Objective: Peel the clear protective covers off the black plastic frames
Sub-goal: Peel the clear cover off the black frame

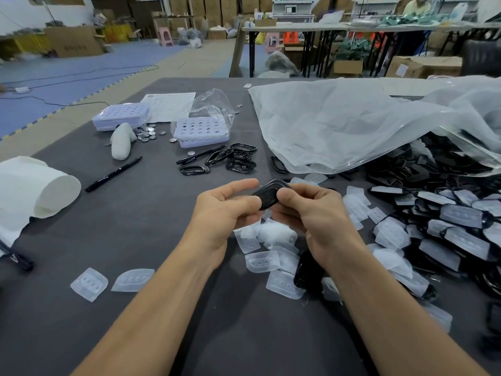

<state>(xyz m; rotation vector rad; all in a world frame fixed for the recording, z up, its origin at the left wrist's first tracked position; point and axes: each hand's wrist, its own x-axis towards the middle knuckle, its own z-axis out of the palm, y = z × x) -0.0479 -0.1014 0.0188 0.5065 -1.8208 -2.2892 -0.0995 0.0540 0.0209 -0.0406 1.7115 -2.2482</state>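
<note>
Above the grey table (135, 226), I see the left hand (225, 210) and right hand (311, 213) each pinching one black frame (268, 196) between thumb and fingers; loose clear covers (263, 261) lie directly beneath them.

Of the person, only two hands and two forearms show. The left hand (225, 213) and the right hand (317, 215) are bare, and the left forearm (162, 308) and the right forearm (385, 308) are uncovered along all the length in view. The forearms are slender and the fingers long, with knuckles and tendons faintly marked; the nails are too small to judge.
</note>
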